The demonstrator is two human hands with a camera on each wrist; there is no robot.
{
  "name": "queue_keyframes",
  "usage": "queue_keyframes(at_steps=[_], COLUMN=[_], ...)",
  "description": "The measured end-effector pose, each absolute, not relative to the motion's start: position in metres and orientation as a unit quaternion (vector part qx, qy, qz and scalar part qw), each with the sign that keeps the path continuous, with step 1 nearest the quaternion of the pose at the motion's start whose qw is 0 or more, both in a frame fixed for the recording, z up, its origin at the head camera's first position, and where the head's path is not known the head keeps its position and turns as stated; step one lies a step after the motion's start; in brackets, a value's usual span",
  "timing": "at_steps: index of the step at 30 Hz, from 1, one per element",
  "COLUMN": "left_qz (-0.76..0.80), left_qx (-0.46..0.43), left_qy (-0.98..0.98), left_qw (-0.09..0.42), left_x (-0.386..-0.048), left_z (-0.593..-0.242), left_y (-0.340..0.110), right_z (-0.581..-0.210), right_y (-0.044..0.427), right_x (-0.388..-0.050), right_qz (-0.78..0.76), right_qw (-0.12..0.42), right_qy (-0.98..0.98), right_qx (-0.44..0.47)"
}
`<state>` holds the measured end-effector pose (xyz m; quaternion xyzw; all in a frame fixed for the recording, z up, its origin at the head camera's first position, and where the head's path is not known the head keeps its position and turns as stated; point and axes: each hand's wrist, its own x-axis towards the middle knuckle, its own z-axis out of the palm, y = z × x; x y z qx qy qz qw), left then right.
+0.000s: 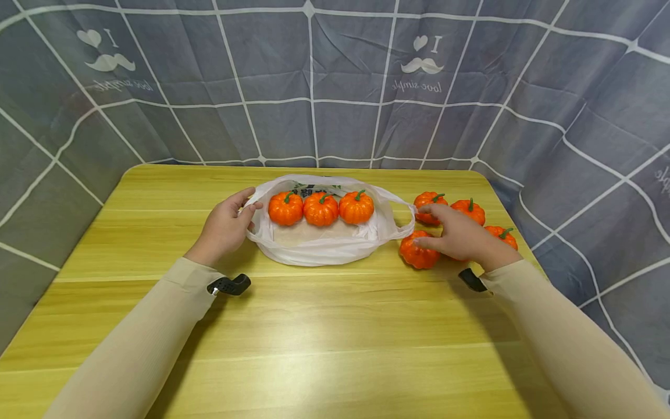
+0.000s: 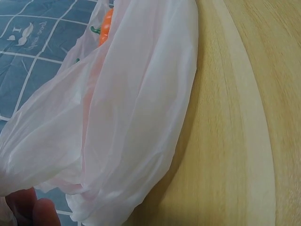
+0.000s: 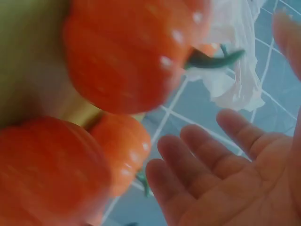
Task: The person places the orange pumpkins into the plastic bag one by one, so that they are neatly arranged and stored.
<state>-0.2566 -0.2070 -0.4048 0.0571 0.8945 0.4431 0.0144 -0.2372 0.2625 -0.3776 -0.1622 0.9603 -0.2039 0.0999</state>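
A white plastic bag (image 1: 319,255) lies with its mouth spread, three orange pumpkins (image 1: 321,209) in a row inside it. At its left end the left hand (image 1: 225,224) pinches the bag's edge; in the left wrist view only fingertips (image 2: 45,213) show beside the bunched plastic (image 2: 122,117). The right hand (image 1: 460,235) hovers among the pumpkins right of the bag, above one near pumpkin (image 1: 419,251). In the right wrist view the right hand (image 3: 230,174) has its fingers apart and extended, holding nothing, beside a pumpkin (image 3: 131,52) with a green stem.
More pumpkins stand at the table's right side, among them one at the back (image 1: 429,205), one behind the right hand (image 1: 469,210) and one at the far right (image 1: 502,235). A grey curtain (image 1: 345,58) with white lines hangs behind the wooden table (image 1: 314,349).
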Motion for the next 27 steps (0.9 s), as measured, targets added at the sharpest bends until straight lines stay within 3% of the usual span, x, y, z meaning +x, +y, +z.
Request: queue_keyframes(at_steps=[15, 27], left_qz=[0.446, 0.447], left_qx=[0.048, 0.046], left_qy=[0.893, 0.893], left_qw=[0.02, 0.018], left_x=[-0.257, -0.256], left_z=[-0.404, -0.403], left_y=[-0.205, -0.203], right_z=[-0.413, -0.429], right_y=[0.263, 0.263], right_x=[-0.229, -0.226], right_qz=[-0.23, -0.32], right_qw=[0.128, 0.15], right_qy=[0.945, 0.928], right_qx=[-0.194, -0.12])
